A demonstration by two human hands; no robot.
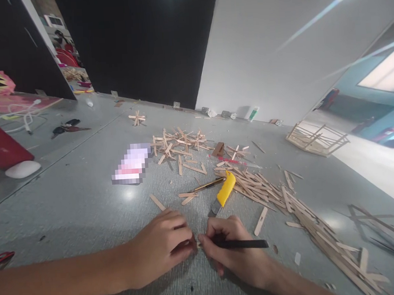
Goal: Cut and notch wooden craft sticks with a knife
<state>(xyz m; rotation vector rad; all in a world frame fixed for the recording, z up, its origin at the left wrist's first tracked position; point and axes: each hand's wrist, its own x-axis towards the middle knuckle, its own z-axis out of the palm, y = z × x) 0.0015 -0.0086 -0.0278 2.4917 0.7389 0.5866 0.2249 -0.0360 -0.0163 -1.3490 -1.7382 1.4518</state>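
Between my fingertips, a small pale piece of wooden craft stick (199,244) shows its end against the grey tabletop. My left hand (167,240) is closed, its thumb and fingers pinched at that piece, most of which they hide. Just to its right, my right hand (234,247) grips a slim black pen-like tool (246,243) that lies almost level; its working tip is hidden by the fingers. Beyond my right hand rests a yellow utility knife (226,190) with its blade toward me. A dark pencil-like tool (210,184) lies beside it.
A long heap of craft sticks (269,190) runs down the right side. Star-shaped stick pieces (179,142) lie farther back. A phone (131,164) with a blurred screen is at left. Also around are keys (67,127), a red bottle (3,143) and a stick frame (318,138).
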